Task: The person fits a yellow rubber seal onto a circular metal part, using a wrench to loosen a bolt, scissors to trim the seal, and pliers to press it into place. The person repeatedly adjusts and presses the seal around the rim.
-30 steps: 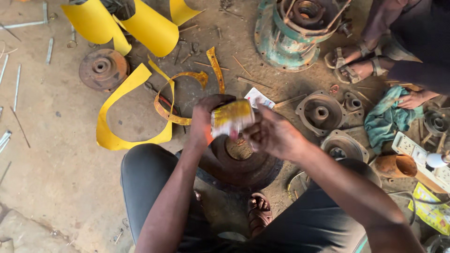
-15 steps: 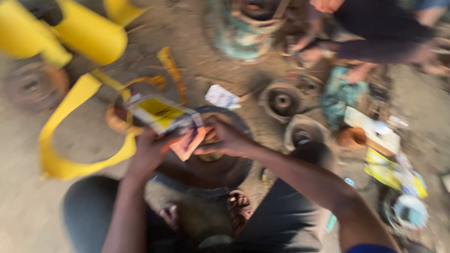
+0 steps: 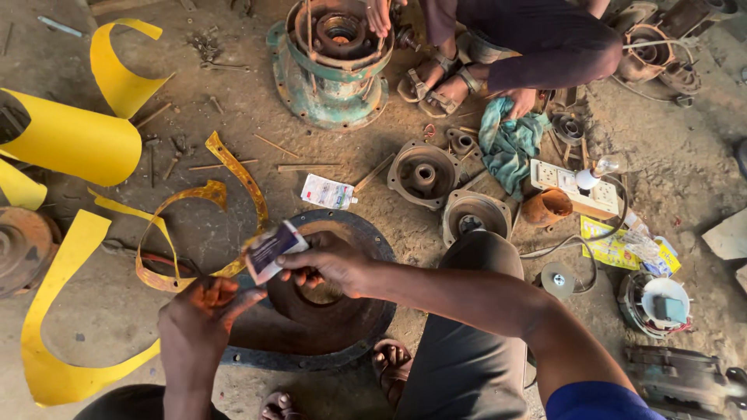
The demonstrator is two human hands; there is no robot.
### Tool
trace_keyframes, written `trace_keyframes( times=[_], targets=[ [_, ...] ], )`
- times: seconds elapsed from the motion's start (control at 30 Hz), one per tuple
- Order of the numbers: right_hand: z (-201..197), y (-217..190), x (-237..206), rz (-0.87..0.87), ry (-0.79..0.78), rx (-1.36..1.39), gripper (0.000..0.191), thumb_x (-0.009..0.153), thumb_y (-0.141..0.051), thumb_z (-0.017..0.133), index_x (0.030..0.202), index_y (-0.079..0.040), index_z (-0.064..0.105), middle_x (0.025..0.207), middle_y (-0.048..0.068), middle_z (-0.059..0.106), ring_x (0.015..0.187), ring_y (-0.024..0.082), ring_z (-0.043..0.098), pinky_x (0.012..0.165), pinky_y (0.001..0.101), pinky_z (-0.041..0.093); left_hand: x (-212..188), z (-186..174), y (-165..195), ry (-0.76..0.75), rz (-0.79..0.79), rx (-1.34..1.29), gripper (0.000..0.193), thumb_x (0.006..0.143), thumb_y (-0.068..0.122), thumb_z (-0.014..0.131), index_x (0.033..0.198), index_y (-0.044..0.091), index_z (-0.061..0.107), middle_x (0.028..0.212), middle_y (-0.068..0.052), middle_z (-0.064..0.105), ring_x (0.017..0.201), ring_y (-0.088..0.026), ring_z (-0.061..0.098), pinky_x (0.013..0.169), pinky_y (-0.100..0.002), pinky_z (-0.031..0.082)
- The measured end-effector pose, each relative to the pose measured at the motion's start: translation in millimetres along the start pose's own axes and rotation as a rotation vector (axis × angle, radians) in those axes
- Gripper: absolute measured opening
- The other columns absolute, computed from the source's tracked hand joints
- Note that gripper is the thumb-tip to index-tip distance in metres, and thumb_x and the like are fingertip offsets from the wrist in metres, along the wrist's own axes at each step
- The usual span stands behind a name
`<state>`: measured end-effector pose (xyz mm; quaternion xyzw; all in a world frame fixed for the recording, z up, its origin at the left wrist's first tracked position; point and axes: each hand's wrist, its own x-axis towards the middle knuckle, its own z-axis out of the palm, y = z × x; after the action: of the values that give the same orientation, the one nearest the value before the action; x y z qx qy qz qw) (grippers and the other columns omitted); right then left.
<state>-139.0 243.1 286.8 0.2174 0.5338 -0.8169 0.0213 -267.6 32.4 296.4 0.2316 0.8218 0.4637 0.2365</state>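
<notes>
Lying under both hands at lower centre, the round metal disc (image 3: 311, 311) fills the floor. Above it, right hand (image 3: 331, 263) pinches a small packet (image 3: 270, 250), long axis tilted up-right; left hand (image 3: 198, 311), fingers curled empty, sits lower left, close.

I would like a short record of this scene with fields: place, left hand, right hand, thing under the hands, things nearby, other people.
place: dirt workshop floor, seen from above
left hand: left hand, orange-stained fingers, holds nothing, just below the packet
right hand: right hand pinches a small packet
thing under the hands: round rusty metal disc
things nearby: yellow sheet strips, second packet, motor end covers, teal rag
other people: another person's hand beside the rag
</notes>
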Motion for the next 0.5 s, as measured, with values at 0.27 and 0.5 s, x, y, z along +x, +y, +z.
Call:
trace_keyframes(
  times=[0.27, 0.5],
  targets=[
    [7.2, -4.4, -8.3, -0.125, 0.035, -0.445, 0.049, 0.081, -0.047, 0.08, 0.11, -0.01, 0.069, 0.091, 0.005, 0.073, 0.07, 0.012, 0.066, 0.059, 0.0289, 0.056, 11.0, 19.6, -3.3, -0.098, -0.303, -0.664, 0.03, 0.087, 0.028, 0.078, 0.106, 0.005, 0.072, 0.085, -0.005, 0.073, 0.071, -0.015, 0.069, 0.061, -0.028, 0.047],
    [11.2, -31.6, -11.9, -1.029, 0.217, -1.279, 0.053, 0.077, -0.051, 0.081, 0.113, -0.013, 0.073, 0.101, 0.008, 0.072, 0.087, 0.017, 0.068, 0.075, 0.0308, 0.06, 15.2, 4.9, -5.9, -0.086, -0.292, -1.014, 0.02, 0.087, 0.015, 0.078, 0.103, 0.006, 0.069, 0.081, -0.005, 0.069, 0.066, -0.016, 0.067, 0.051, -0.025, 0.04]
  ],
)
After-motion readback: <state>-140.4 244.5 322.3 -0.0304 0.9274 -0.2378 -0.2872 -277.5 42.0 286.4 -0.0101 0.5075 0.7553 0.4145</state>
